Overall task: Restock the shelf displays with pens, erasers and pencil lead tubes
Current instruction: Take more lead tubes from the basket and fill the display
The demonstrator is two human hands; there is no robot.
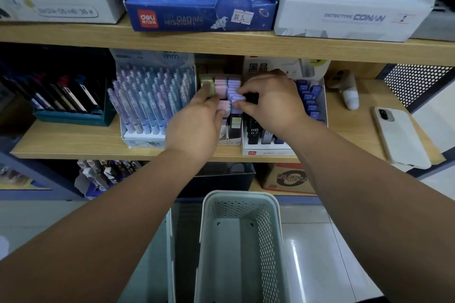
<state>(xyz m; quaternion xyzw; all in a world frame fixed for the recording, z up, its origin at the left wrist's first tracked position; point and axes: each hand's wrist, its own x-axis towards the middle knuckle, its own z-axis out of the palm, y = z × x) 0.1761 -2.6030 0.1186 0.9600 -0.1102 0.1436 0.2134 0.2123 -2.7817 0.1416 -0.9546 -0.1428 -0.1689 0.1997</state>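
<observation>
On the middle shelf stands a small display of pastel erasers (220,85) in green, pink and purple rows. My left hand (197,128) reaches into it, fingertips touching a green eraser (205,82) and thumb against a pink eraser (223,104). My right hand (273,103) pinches a purple eraser (237,99) at the display's right row. Left of it is a box of pastel pens (147,101). Right of it is a white box of pencil lead tubes (310,98), partly hidden by my right hand.
A pale perforated basket (270,241) sits below me on the floor, nothing visible inside. A phone (400,138) lies on the shelf's right end beside a small plush toy (347,91). The wooden shelf (73,140) holds a dark pen tray (69,106) at left; more boxes stand above.
</observation>
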